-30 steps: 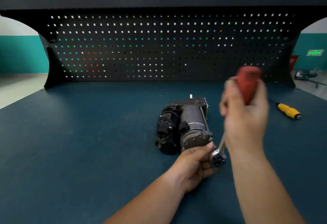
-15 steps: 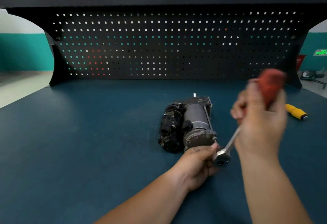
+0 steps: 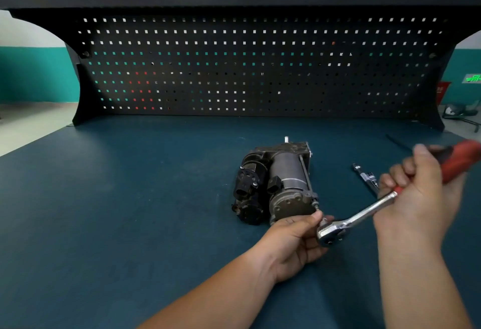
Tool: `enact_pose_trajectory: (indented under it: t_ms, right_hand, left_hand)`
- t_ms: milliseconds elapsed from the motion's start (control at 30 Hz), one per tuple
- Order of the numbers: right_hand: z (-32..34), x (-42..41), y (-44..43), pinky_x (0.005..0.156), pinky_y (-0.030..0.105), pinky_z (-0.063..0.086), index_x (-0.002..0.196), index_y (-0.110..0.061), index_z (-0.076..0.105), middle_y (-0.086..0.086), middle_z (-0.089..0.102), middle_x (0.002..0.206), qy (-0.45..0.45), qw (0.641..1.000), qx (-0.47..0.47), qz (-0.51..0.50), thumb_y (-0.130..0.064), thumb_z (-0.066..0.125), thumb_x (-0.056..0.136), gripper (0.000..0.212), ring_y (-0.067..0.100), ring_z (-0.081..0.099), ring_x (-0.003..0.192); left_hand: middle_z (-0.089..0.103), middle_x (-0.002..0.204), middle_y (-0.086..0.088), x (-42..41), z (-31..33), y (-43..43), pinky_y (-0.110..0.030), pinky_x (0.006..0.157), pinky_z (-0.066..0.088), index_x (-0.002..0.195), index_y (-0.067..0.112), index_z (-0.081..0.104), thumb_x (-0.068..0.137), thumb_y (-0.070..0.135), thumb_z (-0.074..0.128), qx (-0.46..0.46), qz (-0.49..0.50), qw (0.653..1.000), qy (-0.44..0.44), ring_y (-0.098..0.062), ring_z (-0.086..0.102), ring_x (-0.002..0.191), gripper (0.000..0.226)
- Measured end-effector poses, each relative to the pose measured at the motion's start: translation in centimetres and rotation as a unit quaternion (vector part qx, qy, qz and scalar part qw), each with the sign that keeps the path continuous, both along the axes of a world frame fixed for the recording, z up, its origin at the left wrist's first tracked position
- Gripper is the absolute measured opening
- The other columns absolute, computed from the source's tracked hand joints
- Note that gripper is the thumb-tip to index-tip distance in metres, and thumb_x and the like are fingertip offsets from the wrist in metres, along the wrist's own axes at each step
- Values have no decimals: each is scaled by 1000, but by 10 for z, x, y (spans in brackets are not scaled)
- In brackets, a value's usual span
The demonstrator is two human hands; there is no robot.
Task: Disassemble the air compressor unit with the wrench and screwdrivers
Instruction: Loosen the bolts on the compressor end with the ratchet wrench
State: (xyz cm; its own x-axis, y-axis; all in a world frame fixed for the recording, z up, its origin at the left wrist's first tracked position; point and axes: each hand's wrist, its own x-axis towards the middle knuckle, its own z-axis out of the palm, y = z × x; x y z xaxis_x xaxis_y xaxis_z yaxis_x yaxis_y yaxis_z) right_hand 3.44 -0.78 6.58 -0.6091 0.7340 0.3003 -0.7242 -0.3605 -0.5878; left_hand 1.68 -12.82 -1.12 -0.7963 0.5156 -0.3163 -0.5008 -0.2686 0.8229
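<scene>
Head view: the compressor (image 3: pixel 281 180) lies on the surface (image 3: pixel 130 198). The left grip (image 3: pixel 294 243) pinches the wrench (image 3: pixel 356 216) head at the compressor's near right corner. The right grip (image 3: pixel 421 190) wraps the handle, right of the compressor. Risks: a tilted head likely slips off the bolt, and the unclamped compressor may skid.

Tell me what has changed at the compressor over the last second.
The right hand swung the ratchet wrench by its red handle clockwise, from nearly upright down to the right, uncovering a small metal tool lying behind it. Nothing was let go. The left hand still pinches the wrench head at the near right corner of the air compressor, which has not moved.
</scene>
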Motion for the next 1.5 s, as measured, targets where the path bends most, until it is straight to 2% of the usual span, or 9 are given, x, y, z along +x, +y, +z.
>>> enact_pose_trajectory:
  t_ms: [133,267,433,567,667,767,1100,1333,1500]
  right_hand:
    - [18,0,-27,42,16,36,86,-28,50,-14,50,52,9,979,203,13,-13,60,83,18,2,42,41]
    - [19,-3,-58,48,17,40,79,-39,53,-11,52,62,-41,910,412,-22,-35,68,74,16,1,46,49]
    - [9,-6,-90,52,7,35,80,-41,47,-6,55,74,-22,824,565,-23,-17,70,78,33,2,47,54]
    - [10,-6,-78,53,6,34,79,-39,50,-12,52,65,-24,857,513,-42,-26,68,76,22,-2,45,53]
    - [14,-2,-57,49,19,40,78,-46,57,-17,54,62,-36,932,359,-34,-37,67,70,15,1,46,51]
    - [12,3,-34,41,16,35,81,-34,57,-15,52,55,-2,983,182,-24,-18,63,75,18,0,42,41]
    - [-26,8,16,41,13,25,80,-27,42,-11,34,46,-51,978,-202,14,-11,50,85,19,2,33,40]
    - [3,4,-5,40,15,27,85,-26,47,-14,35,47,0,999,43,1,-8,48,85,18,2,31,39]
    - [18,-1,-44,48,20,38,82,-42,58,-15,51,57,-29,948,315,-22,-29,65,74,17,3,44,46]
  left_hand:
    - [69,62,6,0,0,-1,-16,55,51,69,17,67,91,25,55,-13,1,1000,7,-4,65,57,27]
    - [66,67,3,0,-1,-1,-19,58,53,75,17,62,95,17,52,-20,0,1000,12,-6,61,59,22]
    - [60,74,-1,2,0,-5,-23,59,51,87,11,59,92,3,48,9,-24,999,24,-10,59,63,14]
    - [64,68,0,-1,-3,-4,-23,60,52,71,14,67,92,1,48,6,-6,999,47,-9,61,60,31]
    - [68,63,2,-2,-4,-2,-22,62,52,69,14,68,93,7,49,-8,-6,999,51,-7,65,56,32]
    - [70,63,4,-3,-4,-1,-16,52,49,64,15,72,93,19,52,-8,-1,999,50,-5,66,57,35]
    - [70,66,4,1,0,0,-16,54,50,65,15,73,92,24,54,1,1,999,38,-4,64,57,34]
    - [72,70,3,-1,-2,-1,-18,58,53,66,15,74,93,21,53,7,-12,1000,28,-5,67,62,34]
    - [71,68,-1,1,-1,0,-27,67,56,74,12,68,93,15,52,12,-8,1000,23,-10,68,62,25]
